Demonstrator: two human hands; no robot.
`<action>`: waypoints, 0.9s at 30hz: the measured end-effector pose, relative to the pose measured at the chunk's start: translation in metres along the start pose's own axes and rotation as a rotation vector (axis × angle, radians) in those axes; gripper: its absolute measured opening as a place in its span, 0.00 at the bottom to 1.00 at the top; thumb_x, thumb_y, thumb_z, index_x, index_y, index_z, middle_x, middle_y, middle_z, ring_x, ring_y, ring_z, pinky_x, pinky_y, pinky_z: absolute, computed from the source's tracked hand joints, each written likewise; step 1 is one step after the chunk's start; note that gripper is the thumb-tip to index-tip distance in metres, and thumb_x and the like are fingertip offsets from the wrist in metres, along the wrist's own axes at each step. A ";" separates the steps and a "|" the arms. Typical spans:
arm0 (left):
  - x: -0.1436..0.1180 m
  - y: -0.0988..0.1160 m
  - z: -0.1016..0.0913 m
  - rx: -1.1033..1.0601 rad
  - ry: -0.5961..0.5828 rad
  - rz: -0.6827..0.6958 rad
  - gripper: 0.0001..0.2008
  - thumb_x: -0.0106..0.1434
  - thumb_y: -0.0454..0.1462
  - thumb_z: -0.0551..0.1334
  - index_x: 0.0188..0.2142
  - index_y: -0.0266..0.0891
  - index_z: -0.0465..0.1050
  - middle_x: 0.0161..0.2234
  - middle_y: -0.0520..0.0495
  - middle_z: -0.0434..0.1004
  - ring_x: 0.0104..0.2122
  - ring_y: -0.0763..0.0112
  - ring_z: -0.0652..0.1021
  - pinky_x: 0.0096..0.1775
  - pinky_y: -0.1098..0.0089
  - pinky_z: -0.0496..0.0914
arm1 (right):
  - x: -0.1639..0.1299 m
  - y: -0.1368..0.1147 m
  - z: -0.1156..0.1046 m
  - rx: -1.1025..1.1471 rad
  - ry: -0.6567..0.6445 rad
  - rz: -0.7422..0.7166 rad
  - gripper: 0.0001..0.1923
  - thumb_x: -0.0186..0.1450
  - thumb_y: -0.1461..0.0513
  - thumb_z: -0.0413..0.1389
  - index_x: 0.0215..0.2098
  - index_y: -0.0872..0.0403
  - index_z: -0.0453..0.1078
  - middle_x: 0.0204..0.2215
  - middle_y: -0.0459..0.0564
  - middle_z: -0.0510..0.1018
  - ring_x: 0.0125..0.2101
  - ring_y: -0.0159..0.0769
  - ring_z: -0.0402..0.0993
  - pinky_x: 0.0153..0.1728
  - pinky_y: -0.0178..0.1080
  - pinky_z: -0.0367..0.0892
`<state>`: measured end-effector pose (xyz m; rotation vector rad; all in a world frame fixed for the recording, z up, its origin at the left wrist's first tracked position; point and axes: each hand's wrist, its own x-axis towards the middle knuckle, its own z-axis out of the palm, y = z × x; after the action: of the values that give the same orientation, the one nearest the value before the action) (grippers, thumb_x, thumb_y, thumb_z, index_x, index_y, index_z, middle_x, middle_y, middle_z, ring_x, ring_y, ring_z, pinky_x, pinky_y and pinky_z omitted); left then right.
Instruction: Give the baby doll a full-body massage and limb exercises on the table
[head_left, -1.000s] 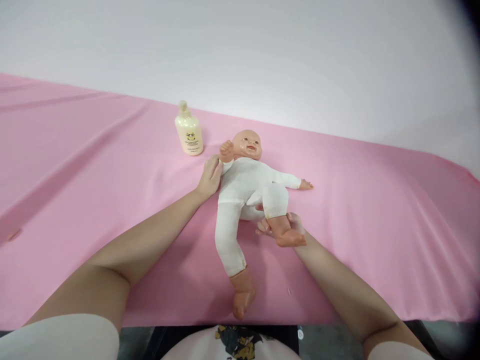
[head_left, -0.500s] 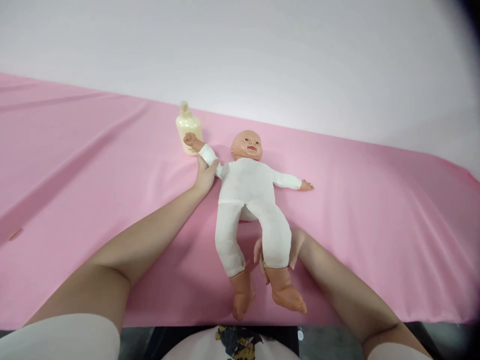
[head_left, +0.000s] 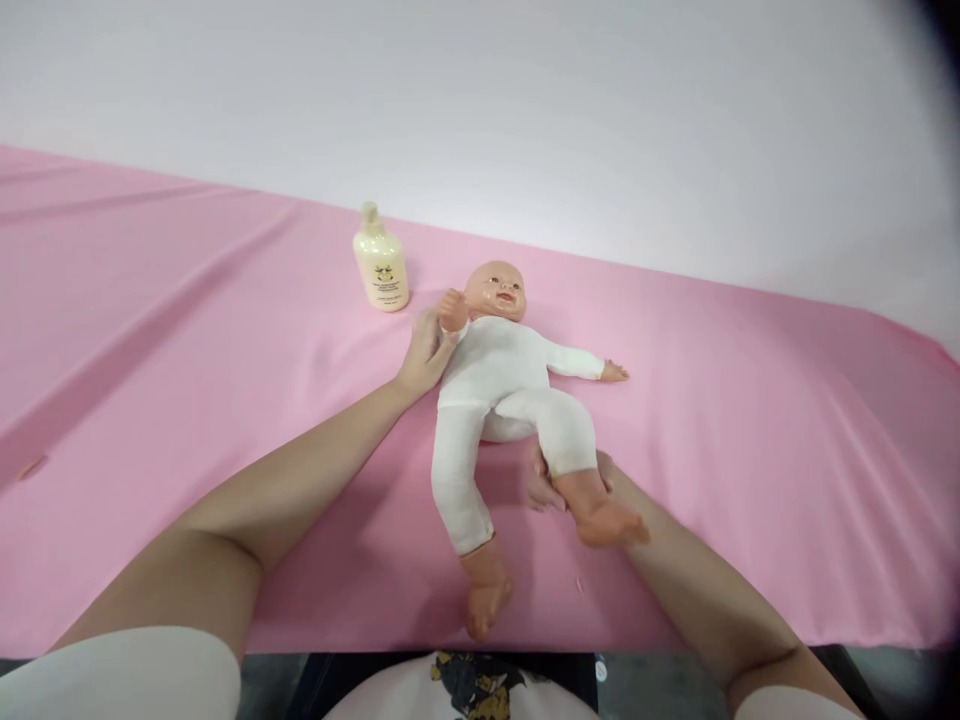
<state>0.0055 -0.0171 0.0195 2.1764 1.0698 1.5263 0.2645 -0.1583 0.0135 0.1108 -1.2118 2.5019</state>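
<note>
A baby doll (head_left: 495, 360) with a white cloth body lies on its back, its head pointing away from me. My left hand (head_left: 426, 352) grips the doll's arm on the left side, which is bent up so that its small fist is beside the head. Under the doll's leg on the right, my right hand (head_left: 551, 482) is wrapped round the lower part and holds it raised; some of my fingers are hidden behind it. The doll's other leg rests stretched toward me, and its other arm lies out to the right.
A cream pump bottle (head_left: 380, 265) with a printed label stands upright left of the doll's head. Pink cloth (head_left: 750, 430) with folds covers the table. Behind it rises a plain white surface (head_left: 480, 110). A small brownish piece (head_left: 31, 467) lies at the far left.
My left hand has moved the doll's arm up and inward from in front of the bottle toward its head. My right hand has lifted the doll's leg, bending it up and rightward.
</note>
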 end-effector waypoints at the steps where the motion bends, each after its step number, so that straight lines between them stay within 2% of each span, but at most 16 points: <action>1: 0.000 0.003 -0.001 0.027 -0.033 0.040 0.27 0.69 0.56 0.48 0.56 0.40 0.63 0.52 0.36 0.70 0.54 0.54 0.70 0.58 0.50 0.62 | 0.000 0.000 0.002 0.041 0.048 -0.079 0.36 0.45 0.49 0.71 0.48 0.53 0.69 0.28 0.45 0.77 0.28 0.31 0.72 0.39 0.37 0.67; 3: -0.001 0.009 -0.004 0.087 -0.094 0.098 0.26 0.69 0.55 0.48 0.56 0.41 0.65 0.53 0.36 0.70 0.55 0.53 0.69 0.59 0.49 0.60 | 0.001 -0.002 0.005 0.087 0.201 -0.182 0.34 0.50 0.49 0.67 0.52 0.52 0.68 0.29 0.45 0.76 0.29 0.30 0.70 0.40 0.37 0.66; 7: -0.003 0.019 -0.009 0.169 -0.180 0.153 0.25 0.69 0.52 0.50 0.57 0.43 0.68 0.56 0.36 0.67 0.57 0.50 0.66 0.59 0.47 0.55 | 0.006 -0.005 0.006 0.059 0.476 -0.167 0.36 0.50 0.52 0.66 0.55 0.53 0.67 0.31 0.47 0.76 0.31 0.32 0.70 0.37 0.37 0.67; 11: -0.003 0.019 -0.011 0.169 -0.254 0.170 0.26 0.67 0.52 0.52 0.57 0.44 0.70 0.58 0.36 0.65 0.58 0.49 0.65 0.60 0.47 0.53 | 0.007 -0.006 0.003 0.056 0.629 -0.127 0.31 0.51 0.55 0.64 0.52 0.54 0.69 0.35 0.49 0.78 0.36 0.34 0.73 0.38 0.36 0.69; 15: -0.002 0.018 -0.009 0.175 -0.292 0.162 0.28 0.61 0.54 0.60 0.56 0.45 0.71 0.59 0.37 0.64 0.59 0.47 0.64 0.60 0.46 0.53 | 0.006 -0.006 0.002 0.033 0.687 -0.106 0.29 0.51 0.54 0.64 0.50 0.54 0.70 0.36 0.49 0.78 0.38 0.34 0.74 0.39 0.35 0.70; 18: -0.002 0.019 -0.008 0.189 -0.253 0.161 0.26 0.61 0.52 0.62 0.55 0.45 0.71 0.58 0.37 0.65 0.58 0.49 0.65 0.60 0.47 0.54 | 0.005 -0.006 0.003 0.054 0.609 -0.105 0.33 0.52 0.54 0.65 0.54 0.54 0.68 0.36 0.48 0.77 0.37 0.33 0.74 0.40 0.35 0.69; 22: -0.003 0.016 -0.005 0.157 -0.177 0.122 0.23 0.66 0.51 0.56 0.55 0.43 0.68 0.56 0.37 0.67 0.57 0.51 0.67 0.59 0.48 0.56 | 0.003 -0.004 0.002 0.040 0.346 -0.096 0.35 0.54 0.52 0.66 0.56 0.56 0.66 0.36 0.48 0.77 0.34 0.31 0.73 0.39 0.35 0.68; 27: -0.001 -0.001 0.000 0.051 0.012 -0.018 0.24 0.70 0.55 0.46 0.51 0.41 0.65 0.47 0.39 0.70 0.51 0.56 0.70 0.56 0.51 0.62 | 0.001 -0.006 -0.001 -0.050 0.024 0.095 0.32 0.51 0.55 0.70 0.50 0.60 0.70 0.39 0.54 0.78 0.37 0.35 0.75 0.38 0.36 0.69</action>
<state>0.0054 -0.0176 0.0179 2.1878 1.1417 1.5216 0.2658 -0.1536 0.0178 0.0110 -1.2974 2.5435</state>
